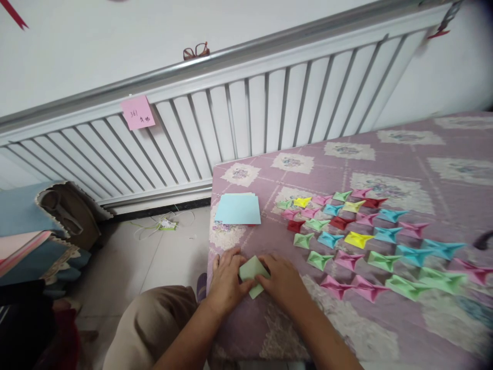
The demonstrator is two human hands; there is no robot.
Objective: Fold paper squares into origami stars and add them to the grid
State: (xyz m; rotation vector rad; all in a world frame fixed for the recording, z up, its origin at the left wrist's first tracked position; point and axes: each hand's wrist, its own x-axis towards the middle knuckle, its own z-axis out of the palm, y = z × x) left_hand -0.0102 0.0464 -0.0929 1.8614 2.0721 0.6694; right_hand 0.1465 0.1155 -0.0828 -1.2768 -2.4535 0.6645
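Near the table's left front corner lies a pale green sheet of folded paper (252,272), with creased, pointed ends. My left hand (227,275) presses on its left side, thumb on the paper. From the right, my right hand (281,280) pinches the other side, its thumb close to the left thumb. Some of the paper is hidden under the fingers. Just beyond my hands is a stack of square paper (238,209) with a light blue sheet on top. To the right, rows of folded paper pieces (348,259) in pink, green, blue, yellow and red cover the cloth.
A purple floral tablecloth (269,329) covers the table, whose left edge drops to the tiled floor. Behind stands a white radiator (254,113) with a pink note (137,112) and glasses (196,51) on top. A cable with a power strip (168,224) lies on the floor.
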